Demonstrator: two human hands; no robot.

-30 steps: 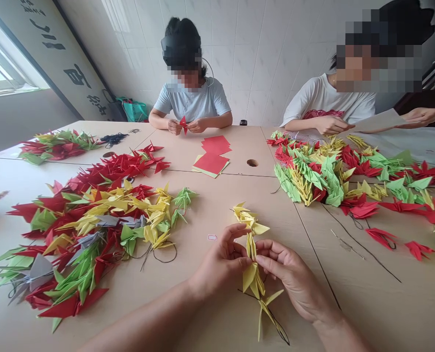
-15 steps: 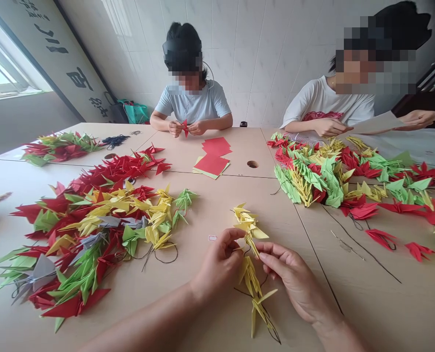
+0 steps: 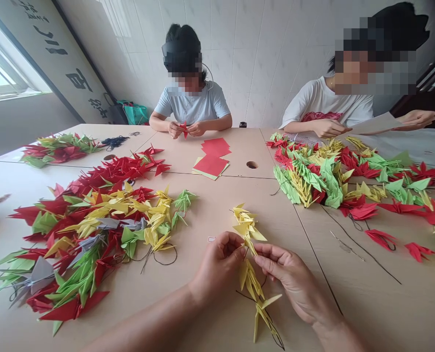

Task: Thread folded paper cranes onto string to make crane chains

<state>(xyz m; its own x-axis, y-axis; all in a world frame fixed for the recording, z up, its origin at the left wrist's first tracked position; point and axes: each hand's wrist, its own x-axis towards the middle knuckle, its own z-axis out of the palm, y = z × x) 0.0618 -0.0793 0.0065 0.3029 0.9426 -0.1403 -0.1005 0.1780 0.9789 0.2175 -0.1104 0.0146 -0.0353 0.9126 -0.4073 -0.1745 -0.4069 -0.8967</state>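
Note:
A string of folded yellow paper cranes [image 3: 254, 281] runs down the table between my hands, with dark thread showing along its lower part. My left hand [image 3: 222, 261] has its thumb and fingers pinched on the string's upper part from the left. On the right, my right hand [image 3: 285, 269] grips a narrow yellow paper point of the same string between thumb and fingers. Several yellow cranes [image 3: 245, 222] lie just beyond my fingertips. The exact contact under my left fingers is partly hidden.
A big heap of red, yellow and green cranes [image 3: 92, 215] covers the left; another heap [image 3: 323, 168] lies right. Red paper squares [image 3: 213, 164] are at centre. A needle-like tool [image 3: 347, 245] lies right. Two people sit opposite, one folding red paper [image 3: 184, 128], one holding a pale sheet [image 3: 375, 124].
The lower end of the yellow string has swung slightly right. My left fingers have shifted a little on the string, and the yellow point between my hands has tilted slightly.

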